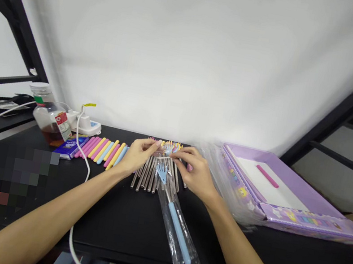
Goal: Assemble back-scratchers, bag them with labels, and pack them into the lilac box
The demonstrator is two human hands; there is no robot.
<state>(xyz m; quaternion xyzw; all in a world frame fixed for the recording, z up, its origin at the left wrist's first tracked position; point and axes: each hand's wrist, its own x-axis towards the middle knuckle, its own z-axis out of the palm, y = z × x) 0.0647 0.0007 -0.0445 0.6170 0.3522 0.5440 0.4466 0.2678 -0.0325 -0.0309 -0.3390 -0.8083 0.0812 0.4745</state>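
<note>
A long clear plastic bag point(167, 230) hangs toward me with a blue back scratcher point(179, 232) inside, its hand-shaped head upward and its handle near the desk's front edge. My left hand point(140, 155) pinches the left side of the bag's top end. On the right side of that same end, my right hand point(195, 169) is closed with thumb and fingers together. Behind and beneath both hands lie several metal rods point(144, 176) with small coloured hand-shaped heads point(174, 145), partly hidden by my fingers.
Left of my hands lies a row of pink, yellow and blue handles point(101, 150) beside a blue packet point(71, 146). A jar point(50, 119), power strip point(85, 125) and white cable point(86, 166) stand farther left. An open purple box point(271, 212) with a pink handle point(267, 176) sits right, beside plastic bags point(223, 176).
</note>
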